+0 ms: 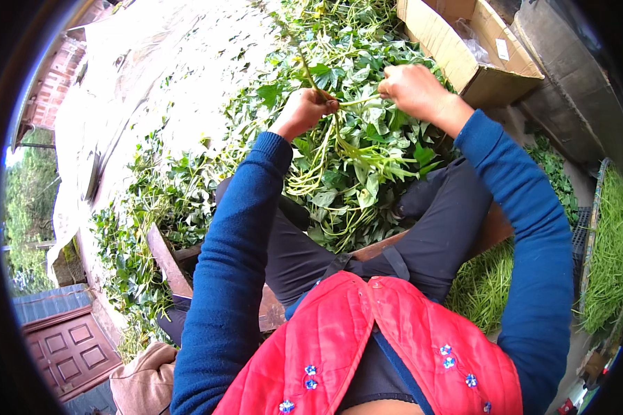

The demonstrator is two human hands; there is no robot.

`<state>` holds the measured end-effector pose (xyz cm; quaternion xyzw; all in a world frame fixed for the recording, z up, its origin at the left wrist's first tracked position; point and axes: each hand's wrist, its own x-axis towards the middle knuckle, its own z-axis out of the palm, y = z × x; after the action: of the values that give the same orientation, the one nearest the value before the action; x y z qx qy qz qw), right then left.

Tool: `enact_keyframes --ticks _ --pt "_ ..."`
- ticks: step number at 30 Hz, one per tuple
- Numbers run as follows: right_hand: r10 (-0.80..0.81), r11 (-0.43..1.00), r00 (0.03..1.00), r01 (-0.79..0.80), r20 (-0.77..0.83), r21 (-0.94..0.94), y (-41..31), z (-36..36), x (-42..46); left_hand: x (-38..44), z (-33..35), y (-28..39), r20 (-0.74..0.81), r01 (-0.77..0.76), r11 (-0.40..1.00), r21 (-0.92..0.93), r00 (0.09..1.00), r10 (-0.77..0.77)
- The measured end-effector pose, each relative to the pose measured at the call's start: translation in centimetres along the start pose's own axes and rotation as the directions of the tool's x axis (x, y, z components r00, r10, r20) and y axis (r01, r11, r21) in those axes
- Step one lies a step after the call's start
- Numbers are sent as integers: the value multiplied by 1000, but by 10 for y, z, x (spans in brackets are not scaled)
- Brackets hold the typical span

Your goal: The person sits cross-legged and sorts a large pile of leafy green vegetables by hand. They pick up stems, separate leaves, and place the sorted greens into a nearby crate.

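Observation:
My left hand [305, 110] is closed around a leafy green vine [303, 59], which runs up and away from the fist. Below that hand hangs a bunch of pale green stems [371, 155], spreading towards the right. My right hand [416, 92] pinches the end of a single stem [361, 100] that stretches across to the left fist. Both hands are above a large heap of leafy vines [342, 199] spread in front of me and between my legs. Palm and inner fingers of the right hand are turned from view.
A cardboard box [441, 39] with clear plastic inside stands at the upper right. Cut green stems lie beside my right leg [483, 282] and in a container [610, 249] at the far right. I sit on a wooden bench [270, 311]. Brown cloth [144, 376] is at lower left.

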<state>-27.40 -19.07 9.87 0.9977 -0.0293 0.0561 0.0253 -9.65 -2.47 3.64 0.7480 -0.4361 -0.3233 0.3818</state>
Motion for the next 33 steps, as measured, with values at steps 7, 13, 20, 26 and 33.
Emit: enact_keyframes --ticks 7,13,20,26,33 --pt "-373 925 903 343 -215 -162 35 -16 45 7 -14 31 113 -13 953 303 993 -22" --pt "-105 986 884 32 -456 -164 104 -22 53 14 -13 40 268 -157 928 338 961 65" --pt "332 899 897 -208 -290 386 55 6 11 37 -34 4 -54 64 994 85 997 -60" --pt "277 533 959 -103 -58 839 -30 62 -11 36 -38 31 -73 78 996 -45 994 -81" --pt "209 514 974 -32 -89 857 -38 63 -4 16 -51 28 -111 40 894 -447 989 -100"
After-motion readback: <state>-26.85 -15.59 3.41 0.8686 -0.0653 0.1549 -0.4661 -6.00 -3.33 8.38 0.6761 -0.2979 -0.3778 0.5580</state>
